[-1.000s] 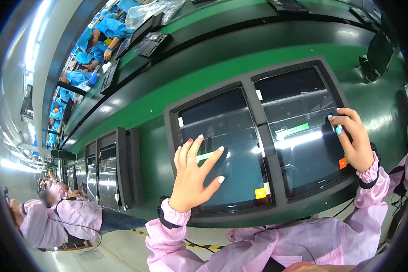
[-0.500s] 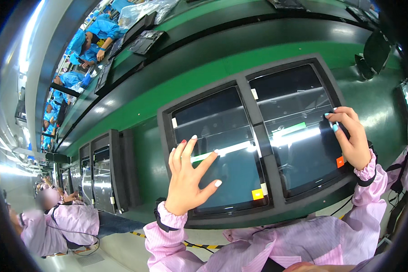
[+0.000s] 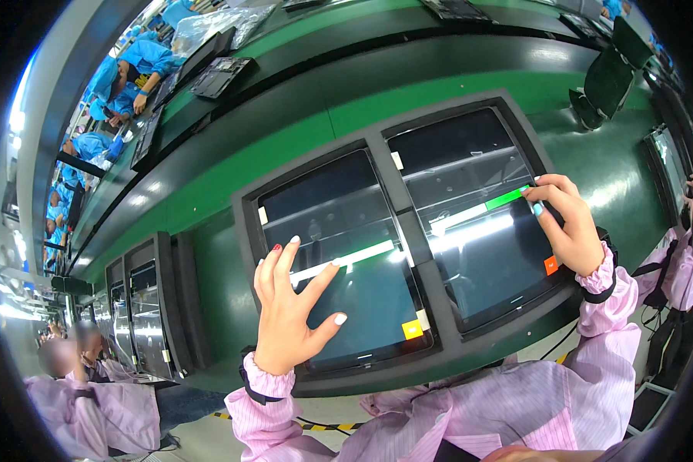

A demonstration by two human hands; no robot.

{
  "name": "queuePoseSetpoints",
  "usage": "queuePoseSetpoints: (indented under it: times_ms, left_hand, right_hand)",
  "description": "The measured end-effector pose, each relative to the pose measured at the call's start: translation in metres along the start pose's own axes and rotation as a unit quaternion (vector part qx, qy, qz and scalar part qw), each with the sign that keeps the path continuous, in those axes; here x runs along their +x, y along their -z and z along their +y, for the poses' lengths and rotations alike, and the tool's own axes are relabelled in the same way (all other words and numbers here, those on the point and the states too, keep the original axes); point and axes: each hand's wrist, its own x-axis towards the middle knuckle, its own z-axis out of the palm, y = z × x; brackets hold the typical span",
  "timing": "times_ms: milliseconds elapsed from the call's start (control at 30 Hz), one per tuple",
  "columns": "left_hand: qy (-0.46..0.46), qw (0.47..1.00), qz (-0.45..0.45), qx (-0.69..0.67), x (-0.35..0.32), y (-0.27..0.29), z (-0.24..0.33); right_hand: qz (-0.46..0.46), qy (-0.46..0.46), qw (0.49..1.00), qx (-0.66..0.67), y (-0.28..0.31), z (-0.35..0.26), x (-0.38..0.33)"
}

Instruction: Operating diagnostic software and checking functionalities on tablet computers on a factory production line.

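Observation:
Two dark glossy screen panels lie side by side in a grey foam tray (image 3: 399,173). Over the left panel (image 3: 366,308), my left hand (image 3: 286,312) is open, fingers spread, at its left edge. Whether all its fingertips touch the glass I cannot tell. My right hand (image 3: 570,231) is at the right edge of the right panel (image 3: 477,269). Its fingers are bent, with a gap between thumb and index, and nothing shows in them. White and green streaks shine across both panels. A yellow label (image 3: 412,329) and an orange label (image 3: 550,265) mark their lower right corners.
Another foam tray (image 3: 162,266) with dark panels stands on the green bench (image 3: 215,254) to the left. A black stand (image 3: 597,92) is at the back right. Beyond a raised ledge, people in blue work by a clear plastic bag (image 3: 208,35). People in pink sit at left.
The whole view has shifted, so tray and hands appear farther left. Both hands keep about the same places on the panels. The bright streaks have moved across the glass.

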Motion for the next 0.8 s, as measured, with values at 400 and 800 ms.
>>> queuePoseSetpoints:
  times_ms: [400,800]
  left_hand:
    - [-0.010,0.994,0.096,-0.056,-0.002,-0.005,-0.009]
    - [0.213,0.885,0.222,-0.350,-0.039,-0.027,-0.032]
  right_hand:
    - [0.016,-0.003,1.000,0.004,-0.004,0.008,-0.002]
    - [0.011,-0.065,0.987,0.149,0.000,0.058,-0.008]
